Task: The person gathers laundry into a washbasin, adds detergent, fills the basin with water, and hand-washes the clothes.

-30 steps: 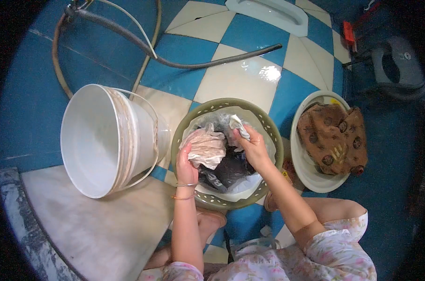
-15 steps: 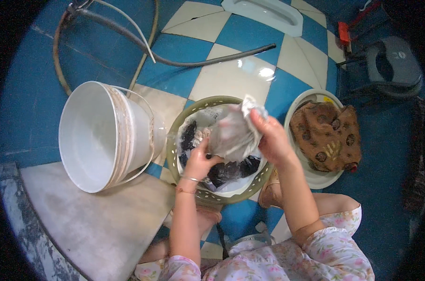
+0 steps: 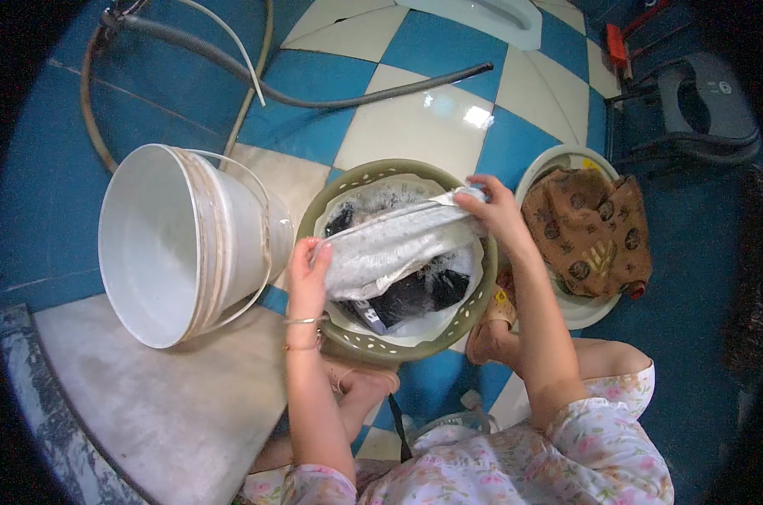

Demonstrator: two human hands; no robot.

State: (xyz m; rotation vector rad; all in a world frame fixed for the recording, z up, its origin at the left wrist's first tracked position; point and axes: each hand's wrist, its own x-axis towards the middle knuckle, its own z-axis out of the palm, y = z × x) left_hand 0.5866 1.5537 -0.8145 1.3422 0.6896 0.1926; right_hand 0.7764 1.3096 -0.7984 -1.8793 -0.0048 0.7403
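A wet white garment (image 3: 396,244) with faint small marks is stretched sideways between my hands. My left hand (image 3: 309,271) pinches its left end, thumb against fingers. My right hand (image 3: 496,210) grips the other end, higher up and farther to the right. Below the garment is an olive-green basket (image 3: 475,316) with oval holes round its rim and a white lining or inner tub. Soapy water with foam (image 3: 394,194) lies inside it, along with black clothing (image 3: 415,301), one piece bearing pale lettering. The garment hides the middle of the basket.
A white bucket (image 3: 151,244) lies tipped at the left, its mouth toward me, beside a pale stone slab (image 3: 162,379). At the right a light basin (image 3: 583,316) holds a brown patterned cloth (image 3: 579,227). A grey hose (image 3: 348,103) and a dark stool (image 3: 705,105) are farther off.
The bunched white garment has been spread out into a wide strip. My left hand moved left and took hold of its end; my right hand shifted slightly right and up.
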